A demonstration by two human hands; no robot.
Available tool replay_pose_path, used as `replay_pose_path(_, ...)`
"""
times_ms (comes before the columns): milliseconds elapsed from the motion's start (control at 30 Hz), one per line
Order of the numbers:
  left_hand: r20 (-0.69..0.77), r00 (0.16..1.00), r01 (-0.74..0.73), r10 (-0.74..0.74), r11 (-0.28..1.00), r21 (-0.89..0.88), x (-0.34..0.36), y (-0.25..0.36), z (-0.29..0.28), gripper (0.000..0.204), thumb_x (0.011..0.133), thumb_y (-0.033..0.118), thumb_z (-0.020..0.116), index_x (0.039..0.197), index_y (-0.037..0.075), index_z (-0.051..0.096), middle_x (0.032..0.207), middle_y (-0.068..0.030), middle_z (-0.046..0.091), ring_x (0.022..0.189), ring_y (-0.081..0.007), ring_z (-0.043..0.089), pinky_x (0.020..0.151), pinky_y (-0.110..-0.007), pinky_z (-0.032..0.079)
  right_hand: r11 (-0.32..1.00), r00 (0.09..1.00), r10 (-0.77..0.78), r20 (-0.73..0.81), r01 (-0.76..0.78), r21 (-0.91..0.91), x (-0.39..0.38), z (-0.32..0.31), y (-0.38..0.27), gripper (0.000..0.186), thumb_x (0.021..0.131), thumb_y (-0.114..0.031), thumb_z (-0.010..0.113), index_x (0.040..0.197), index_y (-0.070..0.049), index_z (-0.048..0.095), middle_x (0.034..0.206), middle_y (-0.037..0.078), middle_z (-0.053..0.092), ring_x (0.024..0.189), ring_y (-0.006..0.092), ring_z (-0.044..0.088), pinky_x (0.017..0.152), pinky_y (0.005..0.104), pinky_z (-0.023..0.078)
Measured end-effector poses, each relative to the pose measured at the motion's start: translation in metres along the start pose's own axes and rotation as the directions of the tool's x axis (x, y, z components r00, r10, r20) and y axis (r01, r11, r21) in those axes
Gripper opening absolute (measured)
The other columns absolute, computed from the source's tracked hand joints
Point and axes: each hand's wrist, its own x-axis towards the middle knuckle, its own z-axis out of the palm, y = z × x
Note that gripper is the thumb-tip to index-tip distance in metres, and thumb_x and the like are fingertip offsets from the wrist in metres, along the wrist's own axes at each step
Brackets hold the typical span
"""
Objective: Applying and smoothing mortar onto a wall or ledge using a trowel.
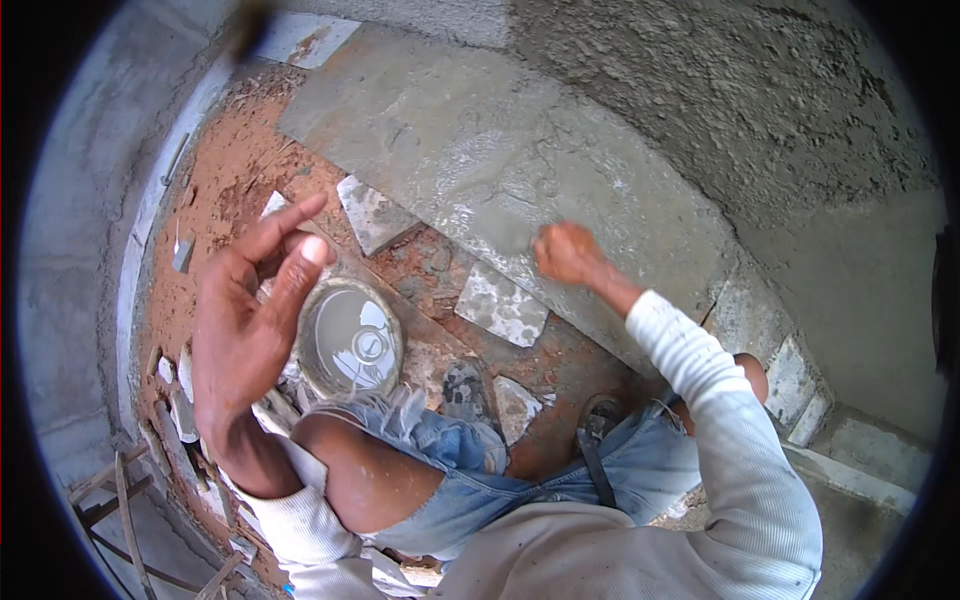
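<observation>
My right hand (572, 254) is closed, its knuckles up, low over a wide slab of wet grey cement (430, 110). Whatever its fingers hold, if anything, is hidden beneath them. Raised on the left, my left hand (245, 315) has bent fingers with the index and thumb apart, and nothing shows between them. Beside and below that hand stands a round bucket (397, 345) with a pale rim and greyish, shiny liquid inside. The cement surface looks glossy and uneven near my right hand, with a straight edge facing me.
Broken tile pieces (502, 303) lie on reddish dirt (240, 140) between the slab and my feet. A rough plastered wall (720, 80) rises beyond the slab. Another grey wall (75, 230) runs along the left, with wooden sticks (128, 520) at the lower left.
</observation>
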Motion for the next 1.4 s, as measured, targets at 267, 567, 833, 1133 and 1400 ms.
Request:
replay_pose_path(267, 0.039, 0.999, -0.013, 0.013, 1.0, 0.016, -0.015, 0.001, -0.011, 0.043, 0.104, 0.023, 0.071, 0.141, 0.0, 0.066, 0.096, -0.0035, 0.072, 0.092, -0.0105, 0.063, 0.088, -0.029, 0.05, 0.947, 0.924, 0.088, -0.372, -0.193, -0.256, 0.056, -0.062, 0.058, 0.034, 0.1, -0.029, 0.061, 0.102, 0.003, 0.072, 0.1, 0.028, 0.074, 0.098, 0.0444, 0.073, 0.089, 0.053, 0.056)
replay_pose_path(567, -0.025, 0.997, -0.079, 0.077, 0.992, -0.103, 0.034, -0.03, -0.004, 0.038, 0.106, 0.018, 0.067, 0.138, -0.003, 0.068, 0.1, -0.0072, 0.075, 0.095, -0.0135, 0.068, 0.092, -0.031, 0.053, 0.941, 0.956, -0.174, -0.237, 0.091, -0.326, -0.088, -0.31, -0.044, 0.03, 0.097, -0.026, 0.064, 0.089, 0.003, 0.068, 0.073, 0.023, 0.067, 0.075, 0.0402, 0.069, 0.077, 0.0527, 0.054)
replay_pose_path(833, -0.033, 0.998, -0.063, 0.061, 0.994, -0.087, 0.025, -0.024, -0.008, 0.038, 0.104, 0.013, 0.067, 0.138, -0.005, 0.067, 0.103, -0.0098, 0.076, 0.095, -0.0136, 0.069, 0.088, -0.031, 0.054, 0.845, 0.875, -0.482, -0.052, 0.479, 0.236, -0.183, -0.386, -0.085, 0.03, 0.102, -0.028, 0.065, 0.091, -0.002, 0.077, 0.059, 0.004, 0.063, 0.043, 0.0152, 0.057, 0.04, 0.0329, 0.042)
replay_pose_path(1133, 0.04, 0.995, -0.093, 0.093, 0.996, -0.017, 0.022, -0.022, 0.0, 0.042, 0.104, 0.02, 0.069, 0.138, -0.004, 0.067, 0.097, -0.0081, 0.076, 0.092, -0.0132, 0.069, 0.088, -0.032, 0.055, 0.848, 0.686, 0.097, -0.722, 0.323, 0.421, -0.242, -0.509, 0.053, 0.035, 0.109, -0.04, 0.061, 0.107, -0.006, 0.07, 0.073, -0.002, 0.061, 0.05, 0.0064, 0.056, 0.046, 0.0212, 0.049)
replay_pose_path(1400, 0.065, 0.991, -0.112, 0.114, 0.993, -0.042, 0.056, -0.019, 0.006, 0.042, 0.104, 0.023, 0.069, 0.137, -0.003, 0.068, 0.102, -0.0097, 0.076, 0.098, -0.0158, 0.07, 0.089, -0.033, 0.055, 0.906, 0.851, 0.407, -0.332, -0.33, 0.264, -0.215, -0.316, 0.113, 0.01, 0.084, -0.008, 0.065, 0.08, 0.0, 0.069, 0.065, 0.005, 0.059, 0.058, 0.0151, 0.055, 0.052, 0.0354, 0.045)
